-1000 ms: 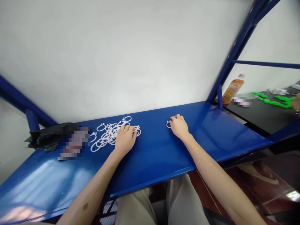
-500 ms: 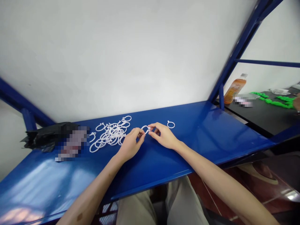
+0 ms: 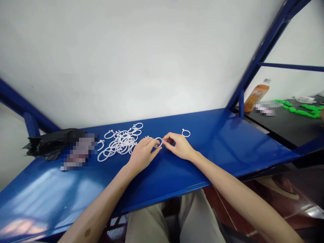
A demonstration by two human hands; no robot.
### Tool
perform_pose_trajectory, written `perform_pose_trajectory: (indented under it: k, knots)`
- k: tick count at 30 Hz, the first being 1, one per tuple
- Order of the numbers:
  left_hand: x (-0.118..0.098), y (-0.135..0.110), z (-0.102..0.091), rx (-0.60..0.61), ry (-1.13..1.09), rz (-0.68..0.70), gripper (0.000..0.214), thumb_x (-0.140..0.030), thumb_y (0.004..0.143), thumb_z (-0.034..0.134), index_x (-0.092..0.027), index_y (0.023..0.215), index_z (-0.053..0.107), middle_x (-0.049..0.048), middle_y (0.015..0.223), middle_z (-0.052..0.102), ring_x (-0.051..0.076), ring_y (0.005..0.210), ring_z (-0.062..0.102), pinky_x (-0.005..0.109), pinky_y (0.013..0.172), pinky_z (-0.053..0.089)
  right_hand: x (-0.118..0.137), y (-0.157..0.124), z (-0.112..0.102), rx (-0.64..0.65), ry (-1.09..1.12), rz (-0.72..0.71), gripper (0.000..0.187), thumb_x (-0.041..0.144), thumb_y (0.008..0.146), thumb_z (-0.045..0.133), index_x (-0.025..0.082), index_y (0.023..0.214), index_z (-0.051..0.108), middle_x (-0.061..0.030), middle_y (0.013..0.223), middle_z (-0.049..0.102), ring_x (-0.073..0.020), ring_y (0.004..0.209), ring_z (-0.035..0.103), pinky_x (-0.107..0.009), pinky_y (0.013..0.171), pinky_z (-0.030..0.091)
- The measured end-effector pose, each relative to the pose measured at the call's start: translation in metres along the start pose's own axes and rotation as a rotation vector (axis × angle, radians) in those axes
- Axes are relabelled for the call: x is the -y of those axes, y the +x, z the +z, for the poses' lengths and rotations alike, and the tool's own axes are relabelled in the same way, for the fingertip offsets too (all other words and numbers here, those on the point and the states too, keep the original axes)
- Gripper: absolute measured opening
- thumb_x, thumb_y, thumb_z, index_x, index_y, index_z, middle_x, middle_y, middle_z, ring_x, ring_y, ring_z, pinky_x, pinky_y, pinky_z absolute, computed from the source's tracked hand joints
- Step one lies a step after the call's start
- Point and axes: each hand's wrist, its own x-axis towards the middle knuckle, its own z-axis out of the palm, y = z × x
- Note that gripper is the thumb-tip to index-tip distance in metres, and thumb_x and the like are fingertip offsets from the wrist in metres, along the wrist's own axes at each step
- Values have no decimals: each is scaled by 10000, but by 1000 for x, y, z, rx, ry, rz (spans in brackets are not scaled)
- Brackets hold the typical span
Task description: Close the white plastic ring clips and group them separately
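One white ring [image 3: 158, 138] is held over the middle stretch of the blue table [image 3: 172, 175], closer to its back edge than its front. The right hand [image 3: 181, 146] has thumb and forefinger brought together in a pinch on the ring's right side, the other fingers bent. The left hand [image 3: 144, 152] is at the ring's left side, its thumb and forefinger slightly parted; the fingers overlap the ring, but whether they grip it I cannot tell. Just left of the left hand, a loose heap of white rings [image 3: 123, 141] spreads toward the back edge, a few of them lying at its fringe. A lone ring [image 3: 186, 136] lies between the right hand and the back edge, well apart from the heap. A black plastic bag [image 3: 50, 145] sits crumpled near the back left corner, with a pixelated item [image 3: 79, 152] just beside it, between bag and heap. Past the right edge, a black table [image 3: 273, 130] carries a bottle of orange liquid [image 3: 257, 96] and some bright green pieces [image 3: 303, 112] strung out in lines
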Motion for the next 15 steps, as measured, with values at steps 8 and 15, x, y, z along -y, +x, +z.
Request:
perform_pose_trajectory:
  k: [8,15]
  knots:
    - [-3,2,-2,16,-307,-266,131,-264,952,522,-224,1056,592,42,959,714,169,829,700,323,783,578,1,0,4,-31,53,-8,216,292,939,622,215,1136,664,-56,1046,697,-135,748,641,-285,688,539]
    - [-5,7,-4,61,-845,-562,271,-469,953,547,-206,1021,541,3,823,687,152,704,707,336,726,607,-4,0,8,-59,79,49,181,287,964,595,217,1129,620,-46,1032,740,-162,860,702,-302,777,548]
